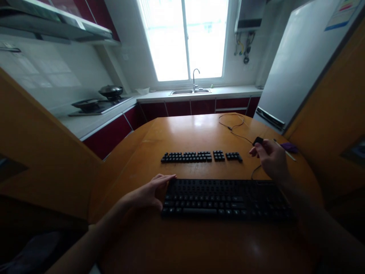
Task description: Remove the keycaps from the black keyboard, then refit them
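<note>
A black keyboard (211,211) lies on the table in front of me; keycaps sit on its lower rows, while the upper rows show bare switches. My left hand (151,192) grips the keyboard's left end, thumb at the side and fingers at the back corner. Raised above the keyboard's far right corner, my right hand (269,154) pinches a small black squarish piece (258,140), whose kind I cannot make out. Behind the keyboard, loose black keycaps (186,157) stand in rows, set out in groups. A thin cable (241,136) runs behind my right hand.
The wooden table (134,160) has a rounded far edge. Right of my right hand lie a purple item (289,147) and a thin pale stick (291,155). Beyond are a sink (182,92), a stove with pans (111,91) and a fridge (293,57).
</note>
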The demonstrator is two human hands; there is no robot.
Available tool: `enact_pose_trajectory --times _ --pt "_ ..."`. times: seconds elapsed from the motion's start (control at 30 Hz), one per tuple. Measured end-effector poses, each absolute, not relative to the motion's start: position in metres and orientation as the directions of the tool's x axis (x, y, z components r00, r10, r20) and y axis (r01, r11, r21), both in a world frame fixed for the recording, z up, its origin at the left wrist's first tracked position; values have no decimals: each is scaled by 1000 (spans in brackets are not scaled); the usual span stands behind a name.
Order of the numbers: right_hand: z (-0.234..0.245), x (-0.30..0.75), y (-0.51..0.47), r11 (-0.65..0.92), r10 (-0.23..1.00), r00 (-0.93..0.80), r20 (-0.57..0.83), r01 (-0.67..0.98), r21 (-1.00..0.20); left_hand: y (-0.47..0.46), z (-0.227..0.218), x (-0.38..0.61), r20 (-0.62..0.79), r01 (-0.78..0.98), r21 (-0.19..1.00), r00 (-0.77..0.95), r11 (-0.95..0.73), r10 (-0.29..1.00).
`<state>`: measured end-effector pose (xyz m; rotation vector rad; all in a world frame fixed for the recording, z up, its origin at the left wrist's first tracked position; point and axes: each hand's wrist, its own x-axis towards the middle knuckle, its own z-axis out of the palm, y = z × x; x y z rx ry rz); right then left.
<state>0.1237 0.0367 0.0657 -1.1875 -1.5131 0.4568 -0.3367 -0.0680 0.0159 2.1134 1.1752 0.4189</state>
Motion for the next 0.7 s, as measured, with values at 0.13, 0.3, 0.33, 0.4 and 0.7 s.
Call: enact_pose_trajectory --times 0.13,0.3,0.33,0.4,0.7 --pt "69 89 16 448 863 36 504 410 -795 -71 15 -316 -8 586 699 579 -409 816" --pt "64 38 -13 499 864 -116 489 320 -806 -73 23 -308 145 547 701 518 -457 843" --pt "63 28 -18 511 859 -166 484 298 -806 -76 24 -306 174 546 704 487 -454 856" --pt "60 10 -27 522 848 -264 460 262 -812 -83 24 -299 197 549 703 459 -451 866" --pt "26 -42 -45 522 785 -490 380 191 -831 -103 21 -277 182 586 618 542 -524 820"
